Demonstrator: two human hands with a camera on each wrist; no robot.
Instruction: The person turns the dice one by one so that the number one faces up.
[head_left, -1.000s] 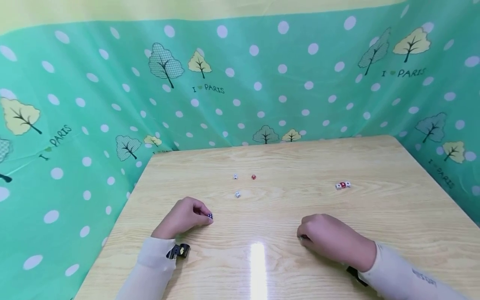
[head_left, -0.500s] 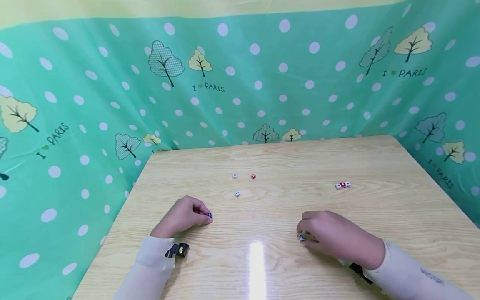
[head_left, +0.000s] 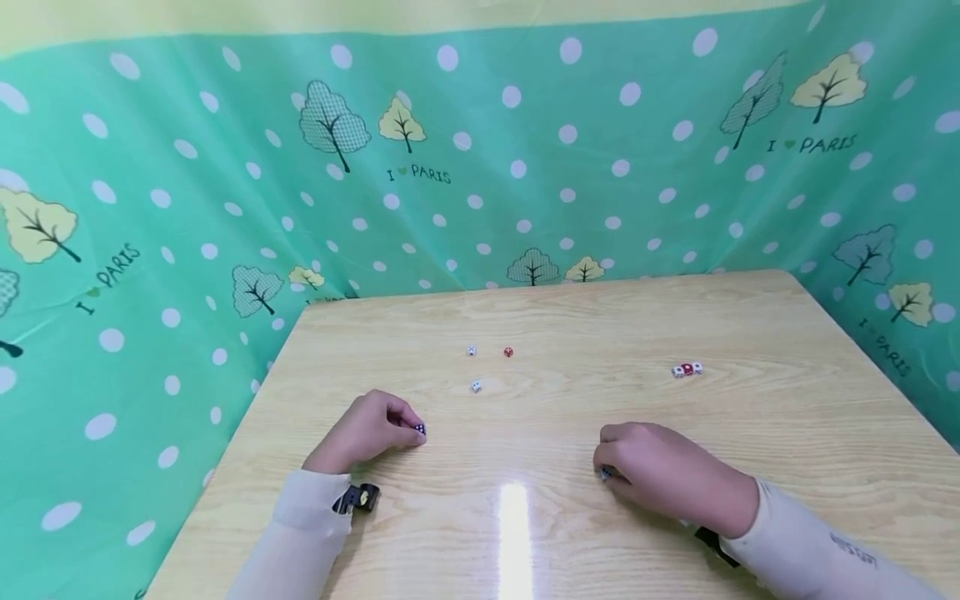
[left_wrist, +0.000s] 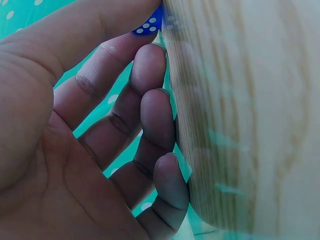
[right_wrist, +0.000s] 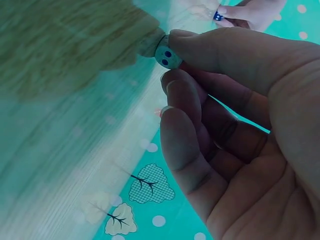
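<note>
My left hand (head_left: 369, 433) pinches a blue die (left_wrist: 148, 25) with white pips between thumb and index finger, low at the table's left part. Its other fingertips rest against the tabletop in the left wrist view. On the right side, my right hand (head_left: 651, 463) holds a white die (right_wrist: 167, 54) with dark blue pips between thumb and fingers, close over the wood. In the head view that die is mostly hidden by the fingers. Beyond the left hand lie a white die (head_left: 476, 386), another white die (head_left: 471, 351) and a red die (head_left: 508, 352).
Farther right, a short row holds a red die (head_left: 687, 369) between two white dice. A wooden table (head_left: 570, 333) spans the view, with a bright light reflection near its front. Green dotted cloth (head_left: 450, 167) hangs behind and at both sides.
My right fingers spread a little around the white die, showing more of it, then closed in again. The left hand stayed nearly still with the blue die.
</note>
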